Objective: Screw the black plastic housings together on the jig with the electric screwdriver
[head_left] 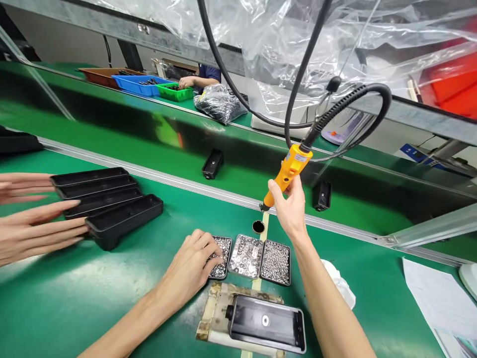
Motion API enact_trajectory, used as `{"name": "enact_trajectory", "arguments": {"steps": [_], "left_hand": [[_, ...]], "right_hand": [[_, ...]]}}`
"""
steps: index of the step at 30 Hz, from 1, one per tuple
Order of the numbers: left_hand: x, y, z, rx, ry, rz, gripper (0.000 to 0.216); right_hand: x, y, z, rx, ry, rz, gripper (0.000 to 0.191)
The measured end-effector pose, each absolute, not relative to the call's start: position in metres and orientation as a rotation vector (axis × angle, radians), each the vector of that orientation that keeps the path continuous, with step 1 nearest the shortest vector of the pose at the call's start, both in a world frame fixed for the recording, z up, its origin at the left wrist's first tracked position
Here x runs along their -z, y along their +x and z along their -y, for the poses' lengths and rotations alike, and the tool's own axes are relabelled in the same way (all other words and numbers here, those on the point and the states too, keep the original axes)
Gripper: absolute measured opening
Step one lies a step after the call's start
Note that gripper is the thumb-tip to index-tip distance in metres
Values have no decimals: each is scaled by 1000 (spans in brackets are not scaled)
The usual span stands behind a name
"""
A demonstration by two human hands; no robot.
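Note:
My right hand (289, 205) is closed round an orange electric screwdriver (289, 170) that hangs from a black cable, tip pointing down-left above the bench. My left hand (194, 263) reaches into the leftmost of three small metal trays (276, 262) filled with tiny screws and washers; its fingertips are curled on the parts, and what they pinch is too small to make out. A black plastic housing (266, 322) lies in a taped jig (214, 311) just in front of the trays.
Another person's two hands (35, 223) at the left touch a row of black housings (106, 201). Two black parts (212, 164) sit on the green conveyor belt. Coloured bins (139, 83) and another worker's hand are at the far side. Papers (439, 298) lie at the right.

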State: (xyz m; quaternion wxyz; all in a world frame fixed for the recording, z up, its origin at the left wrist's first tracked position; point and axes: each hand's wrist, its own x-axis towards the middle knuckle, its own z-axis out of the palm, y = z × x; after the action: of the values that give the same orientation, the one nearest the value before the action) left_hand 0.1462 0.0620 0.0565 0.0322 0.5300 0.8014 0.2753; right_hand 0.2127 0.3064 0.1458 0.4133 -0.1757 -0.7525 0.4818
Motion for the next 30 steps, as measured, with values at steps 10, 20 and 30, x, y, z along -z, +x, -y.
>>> {"name": "enact_trajectory", "arguments": {"steps": [10, 20, 30], "left_hand": [[-81, 154, -64, -1301, 1337, -2205, 25], [-89, 203, -86, -1675, 1397, -1909, 13], [-79, 205, -82, -1771, 1431, -1954, 41]], "right_hand": [[-175, 270, -273, -1775, -197, 1579, 40], [-202, 294, -235, -1926, -55, 1259, 15], [-192, 287, -221, -1977, 2, 1290, 16]]}}
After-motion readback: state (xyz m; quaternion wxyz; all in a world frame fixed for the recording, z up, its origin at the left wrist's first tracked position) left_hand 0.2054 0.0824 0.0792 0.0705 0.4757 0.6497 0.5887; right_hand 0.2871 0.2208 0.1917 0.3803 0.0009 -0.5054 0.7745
